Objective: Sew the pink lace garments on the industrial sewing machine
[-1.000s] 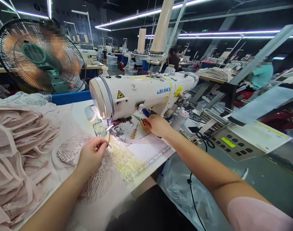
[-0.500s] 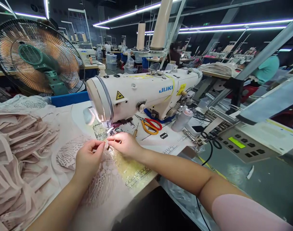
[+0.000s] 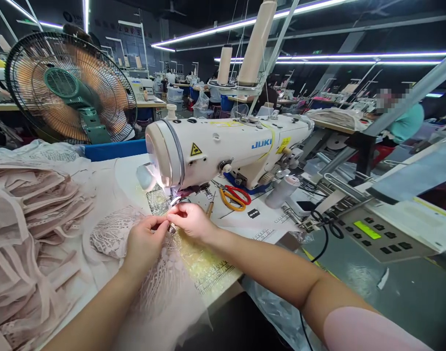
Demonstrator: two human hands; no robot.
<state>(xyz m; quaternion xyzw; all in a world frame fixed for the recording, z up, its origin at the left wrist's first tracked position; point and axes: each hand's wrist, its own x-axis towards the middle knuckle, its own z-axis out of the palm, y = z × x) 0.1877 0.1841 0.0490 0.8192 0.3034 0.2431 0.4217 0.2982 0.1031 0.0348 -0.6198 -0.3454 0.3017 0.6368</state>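
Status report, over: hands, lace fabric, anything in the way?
Left hand and right hand pinched, close together. Lace fabric spread beneath them. Scissors beyond right hand, apparently not in the way.

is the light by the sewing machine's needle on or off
On: the light gives a bright white glow at the needle end of the sewing machine, just beyond the left hand and right hand.

Noted at your left: one caged fan (image 3: 76, 95), green motor housing (image 3: 61, 82). At your right: one white scrap (image 3: 383, 279) on the floor (image 3: 354, 278); farther back, one co-worker (image 3: 409, 123) dressed in teal.
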